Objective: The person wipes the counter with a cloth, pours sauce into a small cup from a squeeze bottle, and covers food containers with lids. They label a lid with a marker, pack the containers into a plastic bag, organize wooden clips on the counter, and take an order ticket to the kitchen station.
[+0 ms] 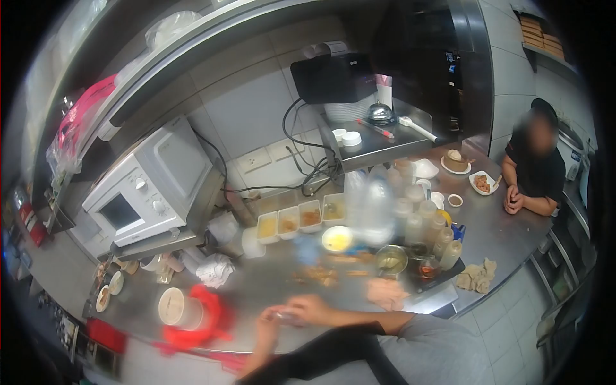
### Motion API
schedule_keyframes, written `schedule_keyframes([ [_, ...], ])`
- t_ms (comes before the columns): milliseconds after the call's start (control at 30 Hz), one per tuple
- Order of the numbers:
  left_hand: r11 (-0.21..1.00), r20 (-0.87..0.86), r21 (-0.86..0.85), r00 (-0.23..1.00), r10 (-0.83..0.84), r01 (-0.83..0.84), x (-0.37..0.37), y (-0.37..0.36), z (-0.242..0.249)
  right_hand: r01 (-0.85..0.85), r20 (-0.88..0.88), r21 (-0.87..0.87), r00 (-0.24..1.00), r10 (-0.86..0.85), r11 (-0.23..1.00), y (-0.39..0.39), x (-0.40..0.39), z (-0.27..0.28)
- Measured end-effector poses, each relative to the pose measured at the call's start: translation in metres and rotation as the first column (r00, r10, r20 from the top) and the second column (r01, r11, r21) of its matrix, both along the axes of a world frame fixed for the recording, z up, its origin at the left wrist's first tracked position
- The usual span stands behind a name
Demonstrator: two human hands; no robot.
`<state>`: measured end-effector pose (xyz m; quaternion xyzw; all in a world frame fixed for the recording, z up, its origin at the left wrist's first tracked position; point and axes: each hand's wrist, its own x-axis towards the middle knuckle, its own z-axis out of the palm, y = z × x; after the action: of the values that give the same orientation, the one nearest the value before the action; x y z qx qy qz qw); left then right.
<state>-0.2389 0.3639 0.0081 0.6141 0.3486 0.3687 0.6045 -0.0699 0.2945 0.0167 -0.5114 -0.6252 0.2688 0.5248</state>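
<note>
Close to the front edge of the steel counter, my left hand [267,327] and my right hand [308,309] meet. Both are closed, their fingers curled around something small between them, which blur keeps me from making out. To their left stands a white tub [173,307] with a red plastic bag [208,314] around it. Brown scattered pieces [321,277] lie on the counter beyond my hands, next to a blurred blue item [309,249]. On the right is a crumpled pinkish cloth-like item [387,293].
A microwave [151,179] sits on a left shelf. Several food containers [289,221] line the back, beside a bowl with yellow contents [337,239]. Squeeze bottles [443,244] and a metal pot [391,260] stand right. Another person [539,160] leans on the counter's far end.
</note>
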Motion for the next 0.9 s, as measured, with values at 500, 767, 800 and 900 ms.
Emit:
schedule_keyframes([
  [500,0.886,0.255,-0.446,0.930,0.263,-0.128,0.024,-0.010,0.004,0.105,0.356,0.309,0.909,-0.217,0.945,0.011,-0.037,0.013],
  [767,0.863,-0.048,-0.464,0.979,0.198,-0.198,0.009,-0.017,-0.014,0.172,0.267,0.023,0.948,-0.171,0.985,0.011,-0.035,0.005],
  [800,0.877,-0.026,-0.442,0.980,0.195,-0.186,0.008,-0.018,-0.014,0.173,0.238,0.067,0.954,-0.184,0.983,0.013,-0.036,-0.001],
  [900,0.939,-0.003,-0.303,0.985,0.173,-0.166,0.006,-0.025,-0.006,0.195,0.156,0.192,0.961,-0.226,0.962,0.021,-0.035,-0.019],
])
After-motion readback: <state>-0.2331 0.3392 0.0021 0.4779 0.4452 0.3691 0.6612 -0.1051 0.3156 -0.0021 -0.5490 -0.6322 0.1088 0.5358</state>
